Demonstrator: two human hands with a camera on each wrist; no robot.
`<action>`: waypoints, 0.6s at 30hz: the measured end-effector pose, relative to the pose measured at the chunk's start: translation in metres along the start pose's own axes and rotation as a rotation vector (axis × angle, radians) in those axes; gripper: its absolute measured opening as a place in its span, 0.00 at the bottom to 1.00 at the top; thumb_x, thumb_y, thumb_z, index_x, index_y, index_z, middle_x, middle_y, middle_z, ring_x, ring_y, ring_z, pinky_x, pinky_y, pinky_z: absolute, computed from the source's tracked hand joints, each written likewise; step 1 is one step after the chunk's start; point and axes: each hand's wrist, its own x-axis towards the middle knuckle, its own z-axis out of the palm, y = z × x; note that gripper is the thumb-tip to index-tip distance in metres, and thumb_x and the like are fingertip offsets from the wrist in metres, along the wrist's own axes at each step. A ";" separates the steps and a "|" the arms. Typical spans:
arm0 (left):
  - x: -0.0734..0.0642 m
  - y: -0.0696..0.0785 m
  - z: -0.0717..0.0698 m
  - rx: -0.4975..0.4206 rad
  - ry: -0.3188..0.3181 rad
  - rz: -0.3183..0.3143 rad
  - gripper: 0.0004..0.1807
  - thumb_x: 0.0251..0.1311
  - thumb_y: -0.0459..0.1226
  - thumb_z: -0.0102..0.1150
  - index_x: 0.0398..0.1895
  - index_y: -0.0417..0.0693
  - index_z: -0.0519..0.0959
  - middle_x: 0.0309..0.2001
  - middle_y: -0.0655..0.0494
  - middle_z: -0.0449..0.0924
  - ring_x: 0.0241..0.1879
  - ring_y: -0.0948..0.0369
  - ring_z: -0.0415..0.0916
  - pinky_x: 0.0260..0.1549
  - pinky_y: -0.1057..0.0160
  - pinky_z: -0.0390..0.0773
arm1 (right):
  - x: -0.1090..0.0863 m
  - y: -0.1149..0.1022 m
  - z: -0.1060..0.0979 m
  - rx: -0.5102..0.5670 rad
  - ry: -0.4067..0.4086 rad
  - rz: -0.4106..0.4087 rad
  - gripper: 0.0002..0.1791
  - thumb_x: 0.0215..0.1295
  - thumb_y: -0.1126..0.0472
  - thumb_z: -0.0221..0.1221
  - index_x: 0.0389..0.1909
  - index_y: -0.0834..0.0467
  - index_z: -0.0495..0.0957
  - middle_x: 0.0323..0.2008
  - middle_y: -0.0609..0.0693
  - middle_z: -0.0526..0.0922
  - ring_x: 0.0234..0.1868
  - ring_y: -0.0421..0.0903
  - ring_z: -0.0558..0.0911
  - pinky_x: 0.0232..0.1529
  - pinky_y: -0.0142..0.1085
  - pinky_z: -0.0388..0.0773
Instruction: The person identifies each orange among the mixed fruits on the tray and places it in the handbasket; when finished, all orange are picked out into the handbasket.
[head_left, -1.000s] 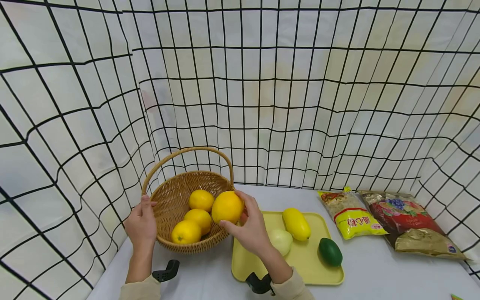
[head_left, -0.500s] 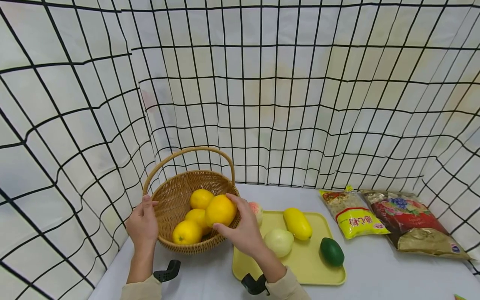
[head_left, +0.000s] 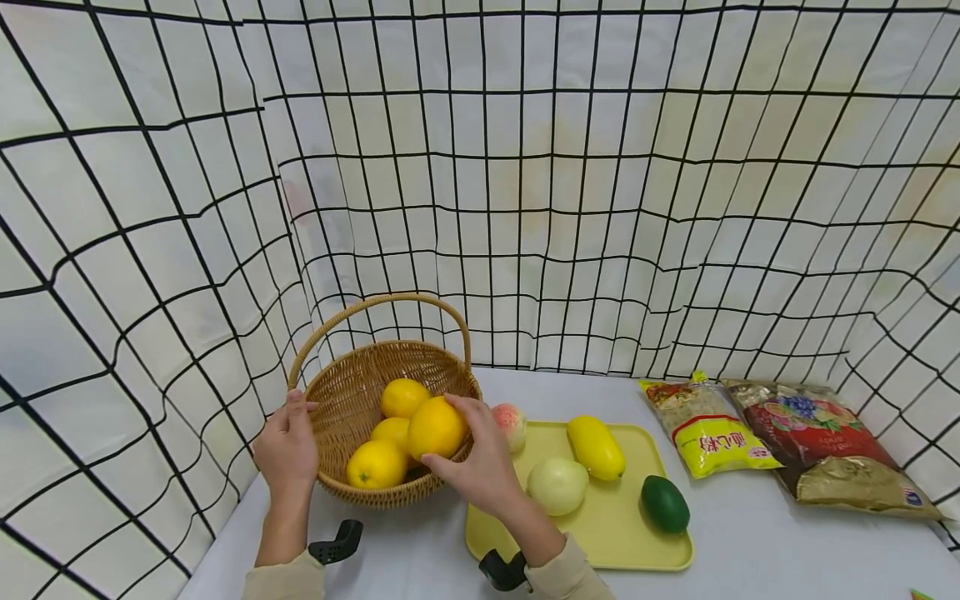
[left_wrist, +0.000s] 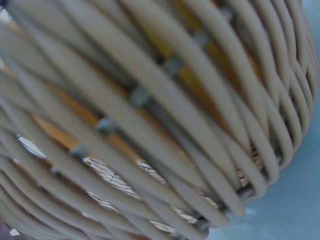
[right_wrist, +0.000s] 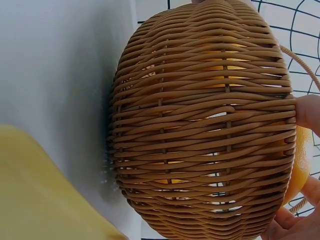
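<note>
A brown wicker basket (head_left: 360, 375) with an arched handle stands tilted toward me at the left of the table. My left hand (head_left: 288, 442) pinches its rim near the left foot of the handle; in the left wrist view only the basket's weave (left_wrist: 150, 100) fills the frame. Three yellow-orange fruits lie inside, among them a front one (head_left: 376, 465) and a back one (head_left: 405, 398). My right hand (head_left: 483, 458) holds an orange (head_left: 437, 428) between thumb and fingers, over the basket's right side. From the right wrist, that orange (right_wrist: 300, 165) shows beyond the rim.
Right of the basket, a yellow tray (head_left: 600, 546) bears a pale green round fruit (head_left: 558, 487), a yellow oblong fruit (head_left: 596, 448) and a dark green fruit (head_left: 664, 504). A peach (head_left: 510, 427) sits at its left corner. Two food bags (head_left: 712, 429) lie farther right.
My right hand has carried the orange left and slightly down, from the basket's right rim to over the fruits inside. The peach has come into view behind it. My left hand keeps its hold.
</note>
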 end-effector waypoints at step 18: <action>0.000 -0.001 -0.002 -0.019 -0.018 -0.036 0.35 0.74 0.56 0.39 0.36 0.34 0.84 0.16 0.57 0.64 0.33 0.51 0.70 0.34 0.55 0.61 | 0.001 0.006 -0.002 0.031 0.004 -0.062 0.28 0.58 0.60 0.69 0.60 0.50 0.74 0.58 0.48 0.76 0.58 0.49 0.75 0.57 0.47 0.73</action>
